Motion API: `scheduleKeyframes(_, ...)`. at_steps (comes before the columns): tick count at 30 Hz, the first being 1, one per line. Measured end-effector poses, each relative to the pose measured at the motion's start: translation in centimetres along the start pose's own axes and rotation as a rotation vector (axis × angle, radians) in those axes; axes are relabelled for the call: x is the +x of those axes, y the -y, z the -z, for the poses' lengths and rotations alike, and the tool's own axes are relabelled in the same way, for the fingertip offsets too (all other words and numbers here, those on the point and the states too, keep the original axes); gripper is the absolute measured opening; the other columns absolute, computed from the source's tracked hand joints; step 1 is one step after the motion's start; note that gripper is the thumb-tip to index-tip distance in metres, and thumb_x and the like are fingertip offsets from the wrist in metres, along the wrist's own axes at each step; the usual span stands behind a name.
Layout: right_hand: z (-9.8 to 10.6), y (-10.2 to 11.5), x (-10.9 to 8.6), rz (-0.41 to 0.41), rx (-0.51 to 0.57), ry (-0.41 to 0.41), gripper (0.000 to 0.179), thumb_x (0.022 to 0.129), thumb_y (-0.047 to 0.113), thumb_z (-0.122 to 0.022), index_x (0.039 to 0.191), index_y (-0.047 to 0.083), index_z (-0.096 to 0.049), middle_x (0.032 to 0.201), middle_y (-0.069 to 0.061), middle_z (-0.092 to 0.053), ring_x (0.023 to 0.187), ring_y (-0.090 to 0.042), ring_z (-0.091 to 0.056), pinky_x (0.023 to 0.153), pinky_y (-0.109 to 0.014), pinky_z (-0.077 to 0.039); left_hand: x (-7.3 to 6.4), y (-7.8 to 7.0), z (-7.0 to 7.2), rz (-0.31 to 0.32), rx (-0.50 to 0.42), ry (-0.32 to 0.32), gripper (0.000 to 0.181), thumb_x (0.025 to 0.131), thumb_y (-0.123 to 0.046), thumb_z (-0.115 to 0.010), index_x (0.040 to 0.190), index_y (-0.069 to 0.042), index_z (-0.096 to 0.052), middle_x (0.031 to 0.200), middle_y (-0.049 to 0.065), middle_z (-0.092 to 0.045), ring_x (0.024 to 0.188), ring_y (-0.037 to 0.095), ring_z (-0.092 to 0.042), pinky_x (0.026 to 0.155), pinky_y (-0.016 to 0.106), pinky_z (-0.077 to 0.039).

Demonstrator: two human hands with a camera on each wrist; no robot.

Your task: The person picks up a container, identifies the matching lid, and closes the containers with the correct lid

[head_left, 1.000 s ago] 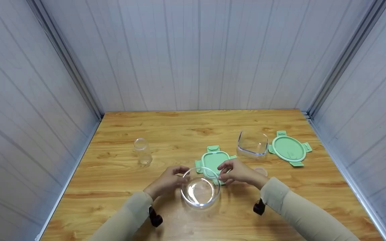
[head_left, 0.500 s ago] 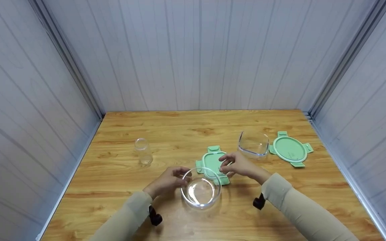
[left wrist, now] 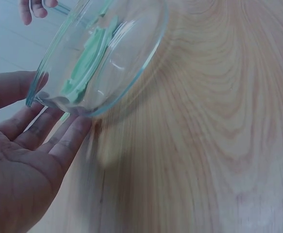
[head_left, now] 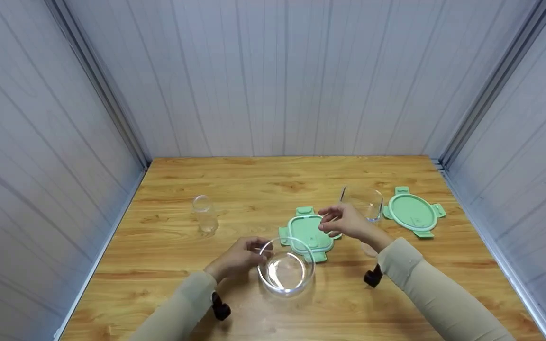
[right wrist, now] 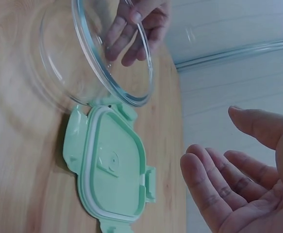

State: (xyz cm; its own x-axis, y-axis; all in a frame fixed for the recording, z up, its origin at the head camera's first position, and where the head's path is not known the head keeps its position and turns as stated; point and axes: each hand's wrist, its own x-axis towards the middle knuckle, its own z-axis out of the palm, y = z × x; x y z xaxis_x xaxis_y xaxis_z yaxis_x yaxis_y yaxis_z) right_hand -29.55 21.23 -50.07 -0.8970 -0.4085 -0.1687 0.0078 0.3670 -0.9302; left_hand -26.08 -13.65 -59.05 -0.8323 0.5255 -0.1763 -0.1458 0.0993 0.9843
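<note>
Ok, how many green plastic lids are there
2: a green rounded-square plastic lid just beyond the clear round glass bowl, and a green round plastic lid right of the clear squarish glass container. No others show.

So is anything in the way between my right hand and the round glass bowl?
Nothing visible blocks the way from your right hand to the round glass bowl. The squarish green lid lies on the table between them, but lower than your hand.
</note>
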Motion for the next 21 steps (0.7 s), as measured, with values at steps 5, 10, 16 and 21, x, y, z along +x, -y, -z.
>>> scheduleKeyframes(5,0.8,0.4,-0.1,0.026,-0.008,-0.027,0.051,0.099,0.007,-0.076,0.142,-0.014,-0.059,0.112,-0.016,-0.074,0.09,-0.014,-0.075,0.08,-0.034,-0.068,0.0,0.0,-0.1,0.015,-0.013,0.006,0.06,0.088,0.011,-0.065,0.146,0.016,-0.052,0.144,0.037,-0.06,0.13,0.037,-0.067,0.099,0.03,-0.062)
scheduleKeyframes(10,1.4,0.5,-0.3,0.041,-0.03,-0.071,0.051,0.1,0.01,-0.078,0.142,-0.012,-0.06,0.112,-0.015,-0.075,0.09,-0.012,-0.075,0.083,-0.038,-0.068,0.0,0.1,-0.1,0.012,0.022,-0.005,0.059,0.087,0.009,-0.067,0.145,0.015,-0.055,0.142,0.035,-0.064,0.13,0.037,-0.067,0.1,0.032,-0.062)
scheduleKeyframes(16,2.1,0.6,-0.5,0.057,-0.03,-0.122,0.05,0.1,0.01,-0.078,0.141,-0.011,-0.061,0.11,-0.012,-0.074,0.097,-0.023,-0.077,0.084,-0.039,-0.068,-0.1,0.1,-0.1,0.008,0.036,-0.018,0.057,0.087,0.009,-0.067,0.144,0.014,-0.056,0.14,0.034,-0.065,0.13,0.038,-0.067,0.1,0.032,-0.062)
scheduleKeyframes(21,2.6,0.6,-0.5,0.063,-0.021,-0.161,0.049,0.1,0.01,-0.076,0.142,-0.011,-0.061,0.109,-0.01,-0.073,0.095,-0.019,-0.075,0.082,-0.034,-0.068,-0.1,0.0,-0.2,0.008,0.015,-0.026,0.058,0.088,0.01,-0.066,0.145,0.014,-0.055,0.142,0.034,-0.064,0.132,0.039,-0.066,0.101,0.034,-0.062)
